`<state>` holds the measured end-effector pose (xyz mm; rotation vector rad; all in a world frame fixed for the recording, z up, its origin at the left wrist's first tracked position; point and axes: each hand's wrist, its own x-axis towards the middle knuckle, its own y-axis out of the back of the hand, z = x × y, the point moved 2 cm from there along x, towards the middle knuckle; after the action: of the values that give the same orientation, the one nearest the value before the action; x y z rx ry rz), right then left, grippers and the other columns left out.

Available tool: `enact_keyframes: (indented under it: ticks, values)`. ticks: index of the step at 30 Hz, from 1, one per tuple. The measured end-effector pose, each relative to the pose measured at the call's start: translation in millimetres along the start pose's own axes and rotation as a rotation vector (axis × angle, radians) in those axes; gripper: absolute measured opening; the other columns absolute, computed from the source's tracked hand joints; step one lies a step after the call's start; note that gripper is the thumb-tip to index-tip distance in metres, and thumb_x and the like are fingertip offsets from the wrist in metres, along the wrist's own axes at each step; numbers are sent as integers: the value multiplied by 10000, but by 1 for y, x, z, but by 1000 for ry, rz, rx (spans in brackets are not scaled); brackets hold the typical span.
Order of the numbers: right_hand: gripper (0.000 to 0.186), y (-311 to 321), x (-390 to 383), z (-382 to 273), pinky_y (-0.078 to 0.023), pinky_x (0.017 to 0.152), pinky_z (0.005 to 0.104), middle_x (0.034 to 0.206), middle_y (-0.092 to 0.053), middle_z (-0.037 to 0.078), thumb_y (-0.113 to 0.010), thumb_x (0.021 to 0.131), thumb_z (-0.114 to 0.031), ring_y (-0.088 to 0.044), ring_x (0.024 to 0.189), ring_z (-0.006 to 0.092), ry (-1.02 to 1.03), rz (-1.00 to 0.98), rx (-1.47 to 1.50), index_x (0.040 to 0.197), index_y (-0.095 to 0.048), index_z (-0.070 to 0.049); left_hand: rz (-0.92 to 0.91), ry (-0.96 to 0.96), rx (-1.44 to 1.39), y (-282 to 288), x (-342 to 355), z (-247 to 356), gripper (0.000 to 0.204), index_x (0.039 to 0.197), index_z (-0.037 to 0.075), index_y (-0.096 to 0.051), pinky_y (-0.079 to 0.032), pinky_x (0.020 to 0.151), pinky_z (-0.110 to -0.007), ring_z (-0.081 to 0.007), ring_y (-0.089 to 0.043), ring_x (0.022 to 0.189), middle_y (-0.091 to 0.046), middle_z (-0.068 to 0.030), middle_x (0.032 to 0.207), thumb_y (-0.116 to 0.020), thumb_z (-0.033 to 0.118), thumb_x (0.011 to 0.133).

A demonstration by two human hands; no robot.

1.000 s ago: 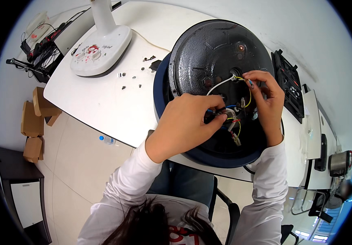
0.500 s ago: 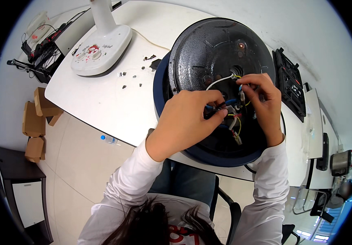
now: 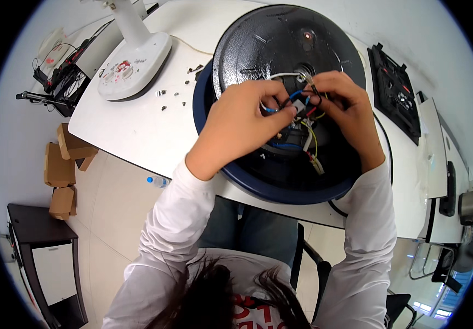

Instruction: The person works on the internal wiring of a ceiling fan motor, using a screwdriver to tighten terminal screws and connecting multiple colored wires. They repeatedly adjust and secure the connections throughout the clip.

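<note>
My left hand [image 3: 236,123] is closed, thumb and index pinching among blue and black wires [image 3: 297,94] near a pale connector [image 3: 298,107]. Just right of it my right hand [image 3: 352,112] holds a dark wire between curled fingers; its fingertips are partly hidden. The wires lie in an open round appliance with a dark blue rim [image 3: 288,194] and a raised, speckled black metal plate [image 3: 269,41] at the back. Further yellow-green wires [image 3: 315,142] and a white wire [image 3: 283,74] run below and behind my hands.
A white appliance base on a stand [image 3: 138,71] and small metal pieces [image 3: 161,93] are on the white table [image 3: 127,126] at left. A black tool case [image 3: 395,96] is at right. Cardboard boxes [image 3: 61,164] and a bottle [image 3: 157,181] stand on the floor.
Both hands sit higher in the view, along with the appliance. My right hand has moved leftward from the yellow wire toward my left hand, and a dark wire is now bunched between them.
</note>
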<state>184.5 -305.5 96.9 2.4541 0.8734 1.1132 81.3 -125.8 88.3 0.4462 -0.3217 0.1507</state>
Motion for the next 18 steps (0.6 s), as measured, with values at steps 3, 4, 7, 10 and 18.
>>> enact_keyframes:
  ticks: [3, 4, 7, 10, 18]
  values:
    - [183, 0, 0, 1, -451, 710, 254, 985, -670, 58, -704, 778, 10, -597, 892, 170, -4, -27, 24, 956, -688, -31, -60, 81, 83, 0, 0, 6, 163, 787, -5, -610, -400, 597, -228, -70, -535, 621, -622, -32, 660, -656, 138, 849]
    - [181, 0, 0, 0, -449, 703, 251, 982, -669, 57, -703, 782, 7, -595, 884, 165, 12, -38, 19, 958, -688, -31, -54, 68, 116, -1, 1, 5, 160, 787, -3, -609, -399, 601, -228, -69, -537, 624, -620, -31, 657, -652, 139, 848]
    - [179, 1, 0, -1, -423, 655, 237, 956, -667, 38, -709, 785, -10, -573, 819, 130, -12, -65, -46, 961, -693, -44, -66, 66, 143, -2, 4, 4, 153, 789, 4, -608, -398, 615, -226, -64, -544, 636, -616, -24, 656, -647, 141, 844]
    - [169, 1, 1, -1, -408, 624, 231, 932, -667, 26, -720, 780, -31, -557, 760, 116, -29, -65, -41, 947, -697, -51, -81, 105, 105, -3, 5, 8, 151, 793, 3, -609, -397, 628, -222, -59, -548, 655, -618, -14, 669, -648, 139, 843]
    - [184, 4, 17, 2, -396, 587, 263, 818, -643, 10, -786, 738, -174, -516, 650, 136, 46, -142, -92, 874, -711, -75, -32, 4, -48, -6, 9, 0, 148, 827, 9, -669, -352, 503, -227, -60, -491, 538, -585, -18, 603, -661, 156, 816]
